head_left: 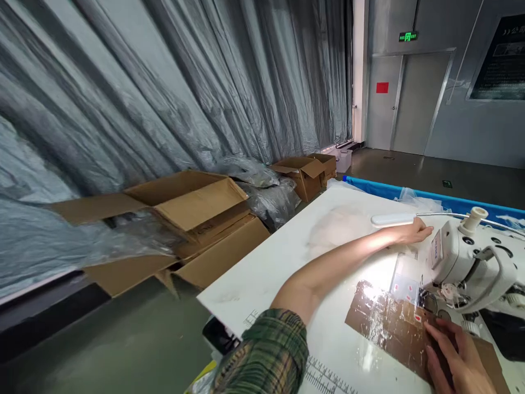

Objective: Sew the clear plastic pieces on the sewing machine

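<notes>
My left hand [411, 232] reaches across the white table to the neck end of a white lamp [391, 220] on a bendable metal arm. Its fingers are curled there, partly hidden from me. At the lower right, my right hand [459, 353] rests with fingers stretched on a brown cardboard sheet [381, 323] with a glossy, film-like surface. Clear plastic pieces with small red marks [404, 289] lie at the sheet's upper edge, beside the needle area of a white sewing machine [471, 262].
The white table [254, 268] has a printed ruler near its front edge. Open cardboard boxes [200, 208] and clear plastic bags [270, 191] stand left of it on the floor, by a grey curtain [184, 82]. A blue-edged bin [381, 189] adjoins the table's far side.
</notes>
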The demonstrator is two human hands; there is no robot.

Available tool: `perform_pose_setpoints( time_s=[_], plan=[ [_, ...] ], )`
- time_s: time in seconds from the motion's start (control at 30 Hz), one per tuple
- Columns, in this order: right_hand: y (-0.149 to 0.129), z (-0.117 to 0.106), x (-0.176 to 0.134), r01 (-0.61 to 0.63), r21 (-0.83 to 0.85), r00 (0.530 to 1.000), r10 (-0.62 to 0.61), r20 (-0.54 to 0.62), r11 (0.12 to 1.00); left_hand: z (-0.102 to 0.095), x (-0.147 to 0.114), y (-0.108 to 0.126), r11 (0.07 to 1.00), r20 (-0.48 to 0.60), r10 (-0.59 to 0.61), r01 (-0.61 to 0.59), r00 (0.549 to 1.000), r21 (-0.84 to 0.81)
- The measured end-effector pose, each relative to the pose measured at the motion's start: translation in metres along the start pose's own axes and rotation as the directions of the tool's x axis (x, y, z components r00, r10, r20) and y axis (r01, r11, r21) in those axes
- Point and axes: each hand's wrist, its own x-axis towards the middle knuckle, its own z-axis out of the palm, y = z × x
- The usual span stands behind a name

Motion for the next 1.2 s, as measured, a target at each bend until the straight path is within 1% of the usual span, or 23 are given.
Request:
perform_pose_setpoints(
  time_s=[0.03, 0.07, 0.1, 0.17, 0.23, 0.3, 0.37, 0.43, 0.53, 0.63, 0.77, 0.83, 0.9, 0.93, 1.0, 1.03, 1.07, 1.13, 1.2],
  plan=[
    [-0.003, -0.004, 0.003, 0.020, -0.014, 1.000, -0.020, -0.022, 1.000, -0.002, -0.007, -0.001, 1.000, 0.066, 0.004, -0.005, 0.998, 0.005],
    [-0.007, -0.009, 0.007, 0.012, -0.032, 1.000, -0.013, -0.015, 0.999, -0.005, -0.014, -0.002, 1.000, 0.117, 0.015, -0.016, 0.993, 0.006],
    [-0.012, -0.013, 0.010, 0.012, -0.050, 0.999, -0.014, -0.035, 0.999, -0.007, -0.020, -0.002, 0.999, 0.152, 0.030, -0.031, 0.988, 0.007],
    [-0.019, -0.018, 0.015, 0.010, -0.065, 0.999, -0.013, -0.050, 0.998, -0.011, -0.032, -0.003, 0.997, 0.178, 0.082, -0.083, 0.981, -0.002],
    [-0.023, -0.022, 0.018, 0.012, -0.054, 0.999, -0.015, -0.053, 0.998, -0.013, -0.042, 0.000, 0.989, 0.153, 0.143, -0.145, 0.978, 0.005],
    [-0.024, -0.023, 0.018, 0.026, -0.040, 0.998, -0.028, -0.051, 0.999, -0.014, -0.051, 0.004, 0.976, 0.101, 0.201, -0.208, 0.974, 0.060],
    [-0.023, -0.025, 0.018, 0.053, -0.035, 0.997, -0.055, -0.054, 0.998, -0.013, -0.059, 0.009, 0.963, 0.061, 0.231, -0.237, 0.971, 0.130],
    [-0.021, -0.026, 0.018, 0.079, -0.034, 0.995, -0.081, -0.056, 0.996, -0.010, -0.065, 0.013, 0.959, 0.054, 0.213, -0.220, 0.975, 0.176],
    [-0.018, -0.027, 0.018, 0.096, -0.019, 0.994, -0.096, -0.044, 0.995, -0.004, -0.080, 0.019, 0.959, 0.072, 0.173, -0.184, 0.982, 0.214],
    [-0.016, -0.028, 0.018, 0.138, -0.021, 0.988, -0.139, -0.065, 0.990, 0.003, -0.109, 0.023, 0.957, 0.071, 0.180, -0.192, 0.981, 0.220],
    [-0.011, -0.025, 0.018, 0.212, -0.046, 0.973, -0.215, -0.086, 0.976, 0.009, -0.164, 0.025, 0.942, -0.014, 0.259, -0.250, 0.966, 0.224],
    [-0.005, -0.020, 0.015, 0.234, -0.054, 0.967, -0.238, -0.087, 0.971, 0.006, -0.188, 0.018, 0.952, -0.039, 0.225, -0.211, 0.974, 0.221],
    [0.000, -0.015, 0.012, 0.242, -0.049, 0.966, -0.245, -0.078, 0.969, -0.002, -0.206, 0.005, 0.971, -0.075, 0.126, -0.108, 0.989, 0.215],
    [0.002, -0.013, 0.011, 0.238, -0.042, 0.968, -0.240, -0.074, 0.970, -0.007, -0.212, -0.004, 0.977, -0.107, 0.055, -0.032, 0.993, 0.210],
    [0.006, -0.009, 0.009, 0.218, -0.025, 0.973, -0.219, -0.071, 0.976, -0.019, -0.219, -0.025, 0.974, -0.181, -0.104, 0.138, 0.978, 0.182],
    [0.007, -0.008, 0.008, 0.207, -0.020, 0.976, -0.208, -0.072, 0.978, -0.025, -0.221, -0.036, 0.963, -0.214, -0.182, 0.218, 0.960, 0.158],
    [0.007, -0.007, 0.008, 0.198, -0.015, 0.977, -0.199, -0.075, 0.980, -0.030, -0.221, -0.046, 0.953, -0.225, -0.236, 0.270, 0.945, 0.135],
    [0.007, -0.007, 0.008, 0.188, -0.007, 0.979, -0.188, -0.077, 0.982, -0.038, -0.222, -0.060, 0.945, -0.227, -0.277, 0.307, 0.934, 0.109],
    [0.007, -0.008, 0.008, 0.173, 0.003, 0.982, -0.173, -0.070, 0.985, -0.042, -0.222, -0.066, 0.947, -0.241, -0.275, 0.306, 0.931, 0.100]
  ],
)
